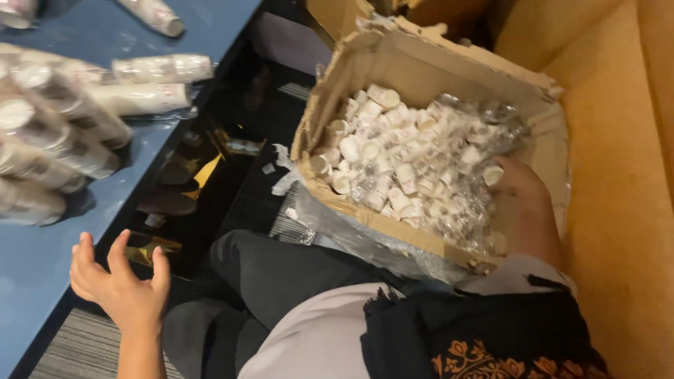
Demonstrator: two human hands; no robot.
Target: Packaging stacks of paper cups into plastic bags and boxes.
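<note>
On the blue tabletop (105, 31), stacks of white paper cups (151, 68) lie on their sides in clear sleeves near its left edge, some blurred. Just off the tabletop's near edge, the left hand (119, 281) hovers empty, fingers spread and loosely curled. Further right, a torn cardboard box (393, 60) rests on the yellow seat (618, 210), lined with crinkled clear plastic and heaped with small white paper cups (393, 151). The right hand (523, 193) reaches into the box's right side, fingertips closed on one cup (493, 174). Such cups look light, thin-walled and easily crushed; a gentle pinch at the stiffer rolled rim seems best.
</note>
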